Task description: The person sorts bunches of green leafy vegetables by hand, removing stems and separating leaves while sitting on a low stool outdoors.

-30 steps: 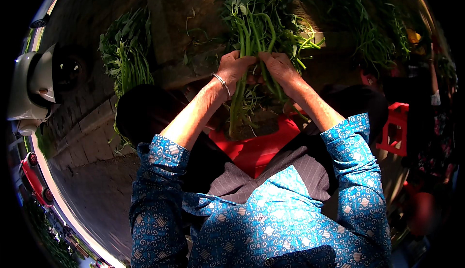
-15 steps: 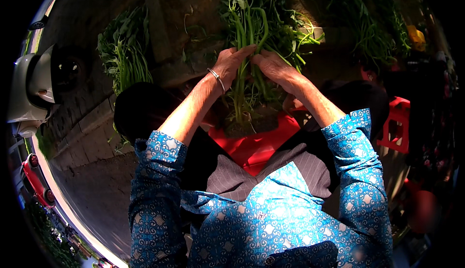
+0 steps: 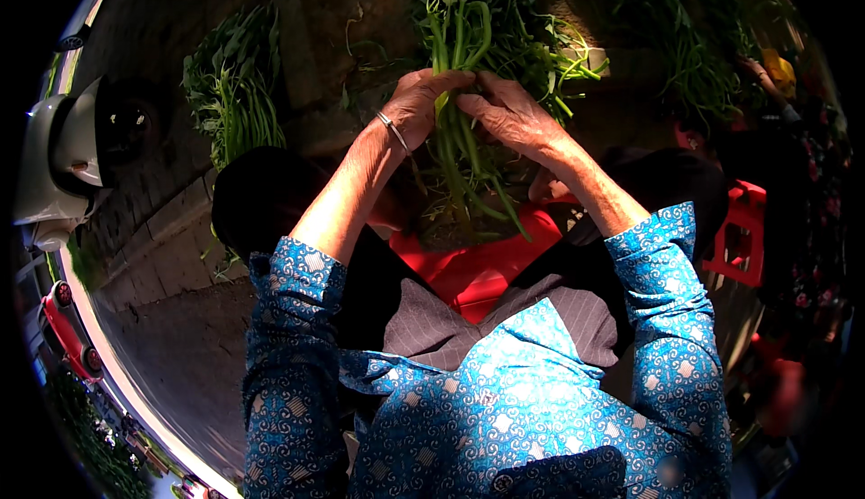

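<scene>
Two hands meet around a bunch of green stems (image 3: pixel 459 152): left hand (image 3: pixel 416 102) and right hand (image 3: pixel 506 111) each close their grip on it, above a red stool (image 3: pixel 478 265).

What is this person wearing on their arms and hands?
Both hands are bare, no gloves. The left hand has a thin silvery bangle at the wrist. Blue patterned sleeves with pale swirls and small squares are pushed up near the elbows. The right hand shows no jewellery.
</scene>
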`<state>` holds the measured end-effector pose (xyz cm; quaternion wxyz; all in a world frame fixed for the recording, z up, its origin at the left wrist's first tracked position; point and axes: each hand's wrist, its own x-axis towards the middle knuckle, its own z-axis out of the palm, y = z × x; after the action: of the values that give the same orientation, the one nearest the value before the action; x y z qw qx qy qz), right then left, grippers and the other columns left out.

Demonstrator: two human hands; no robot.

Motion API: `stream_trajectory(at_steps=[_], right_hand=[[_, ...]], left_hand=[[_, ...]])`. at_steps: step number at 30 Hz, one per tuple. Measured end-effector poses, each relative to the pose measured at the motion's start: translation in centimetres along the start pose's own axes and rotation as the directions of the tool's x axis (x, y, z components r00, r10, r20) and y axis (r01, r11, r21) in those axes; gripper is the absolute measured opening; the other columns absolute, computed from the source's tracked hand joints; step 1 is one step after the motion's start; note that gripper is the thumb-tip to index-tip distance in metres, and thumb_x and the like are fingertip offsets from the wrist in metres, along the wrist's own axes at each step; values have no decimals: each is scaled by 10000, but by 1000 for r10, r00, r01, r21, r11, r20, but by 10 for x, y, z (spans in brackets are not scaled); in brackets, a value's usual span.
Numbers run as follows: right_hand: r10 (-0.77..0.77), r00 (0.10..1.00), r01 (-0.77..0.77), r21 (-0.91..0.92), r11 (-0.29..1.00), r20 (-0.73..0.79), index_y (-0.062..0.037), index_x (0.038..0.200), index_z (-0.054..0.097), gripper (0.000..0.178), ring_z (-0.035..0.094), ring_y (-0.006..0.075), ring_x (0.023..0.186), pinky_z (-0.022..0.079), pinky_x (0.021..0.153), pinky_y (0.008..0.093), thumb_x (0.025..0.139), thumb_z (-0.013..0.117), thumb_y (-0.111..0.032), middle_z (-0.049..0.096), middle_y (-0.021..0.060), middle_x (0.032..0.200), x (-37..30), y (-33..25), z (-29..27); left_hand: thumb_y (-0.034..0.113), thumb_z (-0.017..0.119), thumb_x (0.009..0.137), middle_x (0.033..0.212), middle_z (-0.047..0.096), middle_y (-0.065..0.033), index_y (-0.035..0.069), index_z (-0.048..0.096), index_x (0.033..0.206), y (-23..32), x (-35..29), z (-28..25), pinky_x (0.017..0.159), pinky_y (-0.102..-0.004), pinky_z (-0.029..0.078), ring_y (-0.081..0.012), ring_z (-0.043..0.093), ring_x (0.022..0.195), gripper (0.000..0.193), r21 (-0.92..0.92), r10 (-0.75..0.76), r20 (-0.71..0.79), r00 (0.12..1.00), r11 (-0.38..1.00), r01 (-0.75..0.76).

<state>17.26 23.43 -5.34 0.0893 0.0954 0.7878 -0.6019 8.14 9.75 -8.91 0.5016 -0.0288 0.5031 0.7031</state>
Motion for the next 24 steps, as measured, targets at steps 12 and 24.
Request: stream_trajectory(at_steps=[12, 24], right_hand=[[280, 943, -198, 376, 905, -179, 37, 908, 607, 348, 602, 146, 653, 494, 635, 279, 829, 556, -298, 633, 77, 783, 7, 14, -10], [320, 943, -250, 438, 864, -95, 18, 891, 612, 283, 566, 125, 602, 487, 581, 252, 828, 577, -255, 618, 79, 763, 7, 10, -10]], left_hand=[[154, 645, 794, 863, 615, -61, 8, 578, 972, -4, -9, 9, 650, -278, 512, -153, 597, 701, 240, 129, 51, -23, 998, 991, -47], [131, 664, 779, 903, 600, -53, 15, 555, 1021, -5, -16, 21, 673, -263, 500, -129, 590, 798, 290, 146, 80, 9, 997, 986, -80]])
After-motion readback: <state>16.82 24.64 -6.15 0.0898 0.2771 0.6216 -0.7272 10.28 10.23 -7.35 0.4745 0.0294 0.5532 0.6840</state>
